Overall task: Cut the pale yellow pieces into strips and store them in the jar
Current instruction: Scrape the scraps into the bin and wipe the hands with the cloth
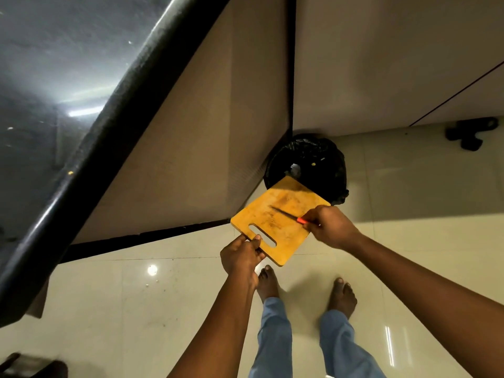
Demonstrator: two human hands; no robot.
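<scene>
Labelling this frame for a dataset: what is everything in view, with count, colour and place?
floor: cream tiles
counter: one, black, upper left
cabinet: beige, under the counter
bin: one, black-lined, on the floor in the corner
board: one, orange-yellow, held tilted over the bin
knife: one, dark blade, red handle, across the board
dark object: one, black, floor at far right
feet: two, bare, on the floor
trousers: light blue, bottom
left hand: one, grips the board's slotted end
right hand: one, grips the knife handle

Yellow-orange cutting board (283,236), held over black bin (321,170) — red-handled knife (285,213), blade across it
</scene>
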